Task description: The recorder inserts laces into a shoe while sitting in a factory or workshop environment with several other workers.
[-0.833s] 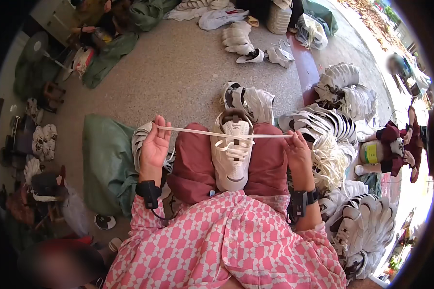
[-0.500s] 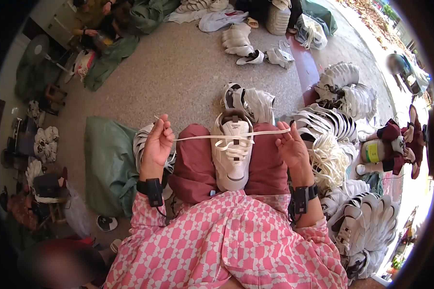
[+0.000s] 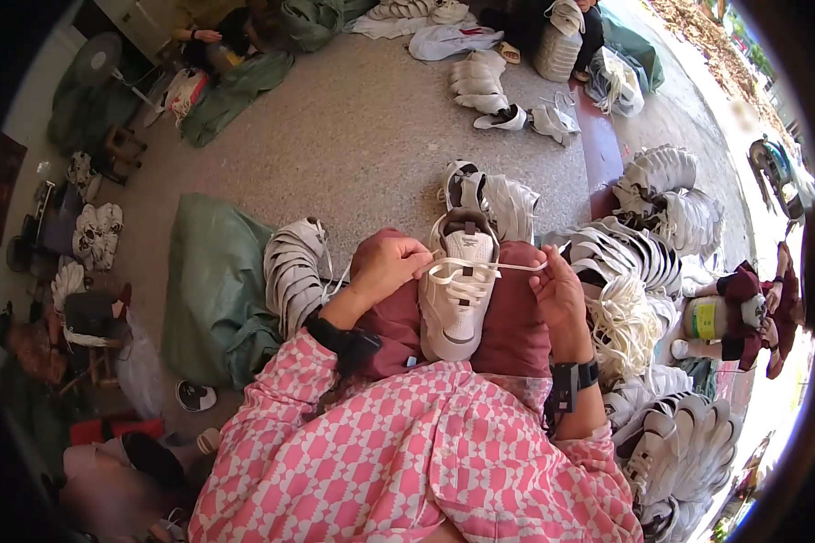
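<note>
A white sneaker upper (image 3: pixel 462 312) rests between my knees, its heel opening away from me and its toe toward my body. A cream shoelace (image 3: pixel 521 267) runs through the eyelets and reaches out to both sides. At the left edge of the sneaker, my left hand (image 3: pixel 389 269) pinches the lace close to the eyelets. Out to the right, over my right knee, my right hand (image 3: pixel 560 291) grips the other end of the lace between thumb and finger. The lace is stretched nearly straight on that side.
Stacked shoe uppers (image 3: pixel 296 271) stand by my left knee, next to a green sack (image 3: pixel 213 290). To the right lie a bundle of cream laces (image 3: pixel 625 321) and rows of uppers (image 3: pixel 625 253). Another person (image 3: pixel 756 308) sits at the far right.
My left hand has moved right, from out beside the left knee to the sneaker's edge. My right hand stays at the right with the lace. The whole view has shifted slightly.
</note>
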Action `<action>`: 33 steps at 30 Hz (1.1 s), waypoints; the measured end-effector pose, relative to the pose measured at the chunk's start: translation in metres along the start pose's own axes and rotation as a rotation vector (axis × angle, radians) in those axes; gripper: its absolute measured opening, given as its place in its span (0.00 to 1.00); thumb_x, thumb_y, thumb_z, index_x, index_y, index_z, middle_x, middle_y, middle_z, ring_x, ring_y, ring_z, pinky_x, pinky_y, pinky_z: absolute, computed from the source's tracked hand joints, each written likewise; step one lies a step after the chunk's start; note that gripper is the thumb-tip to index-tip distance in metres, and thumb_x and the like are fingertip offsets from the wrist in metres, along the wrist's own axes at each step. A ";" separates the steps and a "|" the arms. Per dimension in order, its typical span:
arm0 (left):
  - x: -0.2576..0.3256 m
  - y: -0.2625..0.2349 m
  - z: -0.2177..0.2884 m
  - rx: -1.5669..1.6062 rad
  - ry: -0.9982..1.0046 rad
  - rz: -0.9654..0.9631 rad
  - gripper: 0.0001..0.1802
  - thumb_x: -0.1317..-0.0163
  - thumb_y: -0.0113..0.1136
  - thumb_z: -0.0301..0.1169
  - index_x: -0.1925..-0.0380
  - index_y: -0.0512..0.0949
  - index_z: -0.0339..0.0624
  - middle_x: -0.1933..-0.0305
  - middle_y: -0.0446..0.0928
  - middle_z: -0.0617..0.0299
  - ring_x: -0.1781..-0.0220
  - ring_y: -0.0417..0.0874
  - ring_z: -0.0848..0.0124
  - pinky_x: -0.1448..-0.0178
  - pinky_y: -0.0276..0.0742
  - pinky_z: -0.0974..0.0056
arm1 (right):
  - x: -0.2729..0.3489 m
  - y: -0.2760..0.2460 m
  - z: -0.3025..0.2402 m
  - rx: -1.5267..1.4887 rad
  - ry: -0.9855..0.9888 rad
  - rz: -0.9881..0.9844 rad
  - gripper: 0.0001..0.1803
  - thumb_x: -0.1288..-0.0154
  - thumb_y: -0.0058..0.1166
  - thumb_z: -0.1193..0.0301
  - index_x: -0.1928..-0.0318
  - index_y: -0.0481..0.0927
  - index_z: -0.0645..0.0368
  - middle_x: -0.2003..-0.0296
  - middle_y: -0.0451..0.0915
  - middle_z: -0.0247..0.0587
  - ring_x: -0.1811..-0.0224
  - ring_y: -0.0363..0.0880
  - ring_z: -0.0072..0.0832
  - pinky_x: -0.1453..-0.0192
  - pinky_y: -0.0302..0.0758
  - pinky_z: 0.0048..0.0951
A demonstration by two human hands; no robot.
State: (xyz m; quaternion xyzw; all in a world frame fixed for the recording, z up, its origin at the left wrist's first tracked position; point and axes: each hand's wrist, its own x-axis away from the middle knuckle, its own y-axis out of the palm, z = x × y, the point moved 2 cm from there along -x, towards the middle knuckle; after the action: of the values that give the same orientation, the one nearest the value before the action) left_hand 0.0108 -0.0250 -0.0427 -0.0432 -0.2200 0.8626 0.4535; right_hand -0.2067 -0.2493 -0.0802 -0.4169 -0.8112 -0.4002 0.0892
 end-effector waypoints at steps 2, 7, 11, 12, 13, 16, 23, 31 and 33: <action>0.004 0.006 0.001 -0.079 0.061 0.022 0.09 0.36 0.62 0.33 0.66 0.84 0.38 0.76 0.78 0.69 0.76 0.73 0.83 0.71 0.68 0.72 | 0.000 -0.001 0.001 0.017 -0.031 -0.069 0.14 0.25 0.52 0.64 0.47 0.78 0.59 0.63 0.83 0.32 0.64 0.82 0.21 0.64 0.80 0.23; 0.004 0.008 0.007 -0.035 -0.008 -0.014 0.11 0.36 0.57 0.34 0.69 0.81 0.37 0.75 0.79 0.64 0.72 0.76 0.78 0.66 0.71 0.66 | 0.005 0.005 0.001 0.072 -0.104 -0.151 0.16 0.24 0.50 0.65 0.45 0.76 0.64 0.67 0.80 0.33 0.68 0.80 0.21 0.67 0.78 0.22; -0.001 0.008 0.020 -0.008 -0.116 -0.055 0.12 0.37 0.56 0.37 0.69 0.83 0.41 0.78 0.78 0.66 0.76 0.76 0.77 0.70 0.69 0.67 | 0.011 0.015 -0.002 0.154 -0.131 -0.144 0.15 0.24 0.51 0.65 0.47 0.77 0.64 0.69 0.81 0.35 0.71 0.80 0.20 0.71 0.75 0.20; -0.003 0.008 0.024 -0.090 -0.081 -0.038 0.12 0.37 0.56 0.37 0.69 0.83 0.41 0.78 0.78 0.66 0.76 0.76 0.77 0.71 0.69 0.67 | 0.013 0.017 -0.003 0.188 -0.141 -0.129 0.15 0.25 0.52 0.65 0.48 0.77 0.64 0.70 0.81 0.34 0.73 0.79 0.19 0.73 0.74 0.19; -0.005 0.007 0.028 -0.159 -0.074 -0.034 0.12 0.38 0.57 0.37 0.69 0.82 0.41 0.78 0.78 0.67 0.77 0.76 0.77 0.71 0.69 0.67 | 0.014 0.019 -0.003 0.234 -0.142 -0.107 0.15 0.26 0.53 0.64 0.49 0.78 0.64 0.71 0.81 0.34 0.74 0.79 0.19 0.74 0.73 0.19; -0.012 0.007 0.032 -0.172 -0.222 -0.084 0.11 0.37 0.58 0.36 0.71 0.82 0.40 0.79 0.76 0.68 0.78 0.74 0.78 0.73 0.67 0.69 | 0.015 0.022 -0.005 0.336 -0.128 -0.064 0.14 0.28 0.57 0.63 0.53 0.80 0.63 0.72 0.81 0.34 0.77 0.78 0.18 0.78 0.70 0.17; -0.023 -0.001 0.014 0.067 -0.267 -0.225 0.13 0.38 0.66 0.37 0.74 0.82 0.38 0.79 0.76 0.70 0.79 0.72 0.81 0.75 0.66 0.72 | 0.022 0.030 -0.014 0.489 -0.057 -0.127 0.11 0.29 0.58 0.64 0.60 0.82 0.60 0.76 0.80 0.32 0.83 0.75 0.15 0.85 0.65 0.16; -0.027 -0.003 0.037 -0.388 0.129 -0.054 0.11 0.43 0.69 0.35 0.73 0.80 0.40 0.74 0.77 0.60 0.73 0.77 0.66 0.69 0.72 0.62 | 0.017 0.034 -0.012 0.598 0.148 -0.291 0.08 0.34 0.54 0.71 0.65 0.82 0.64 0.79 0.77 0.33 0.84 0.74 0.19 0.86 0.61 0.18; -0.026 0.007 0.055 -0.486 0.570 0.145 0.09 0.44 0.69 0.33 0.72 0.80 0.40 0.70 0.76 0.57 0.66 0.80 0.59 0.63 0.75 0.58 | 0.014 0.034 -0.010 0.594 0.178 -0.312 0.09 0.35 0.54 0.71 0.66 0.82 0.64 0.80 0.77 0.34 0.84 0.73 0.20 0.86 0.59 0.19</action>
State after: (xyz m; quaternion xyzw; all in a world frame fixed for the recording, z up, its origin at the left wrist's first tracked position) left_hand 0.0055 -0.0679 0.0011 -0.4030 -0.2797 0.7685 0.4109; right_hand -0.1924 -0.2372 -0.0473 -0.2073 -0.9352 -0.1903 0.2147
